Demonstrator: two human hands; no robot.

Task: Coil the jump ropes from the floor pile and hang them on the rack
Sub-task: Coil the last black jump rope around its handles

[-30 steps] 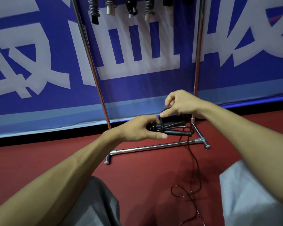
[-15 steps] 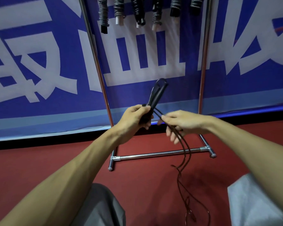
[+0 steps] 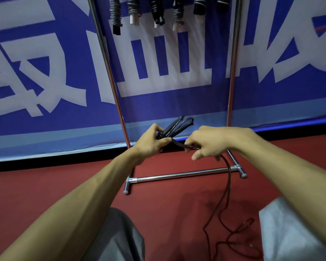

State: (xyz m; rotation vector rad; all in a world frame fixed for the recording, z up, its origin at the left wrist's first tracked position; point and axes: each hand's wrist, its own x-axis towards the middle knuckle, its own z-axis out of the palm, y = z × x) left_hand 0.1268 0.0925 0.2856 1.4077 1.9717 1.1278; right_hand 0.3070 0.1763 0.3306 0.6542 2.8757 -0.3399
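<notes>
My left hand [image 3: 151,142] grips the two black handles [image 3: 178,125] of a jump rope, which point up and to the right. Just to their right, my right hand [image 3: 208,143] pinches the dark cord [image 3: 228,183] near the handles. From there the cord hangs down to the red floor and trails in loose loops between my knees. The chrome rack [image 3: 179,175] stands right behind my hands. Several coiled ropes [image 3: 156,10] hang from its top, cut off by the upper edge.
A blue banner with large white characters [image 3: 45,72] covers the wall behind the rack. My grey-clad knees [image 3: 119,234] sit at the bottom left and right. Red floor [image 3: 45,185] spreads around the rack's base.
The handles tipped from upright to a lower slant toward the right. My right hand rose and closed on the cord near the handles. The view came closer to the rack.
</notes>
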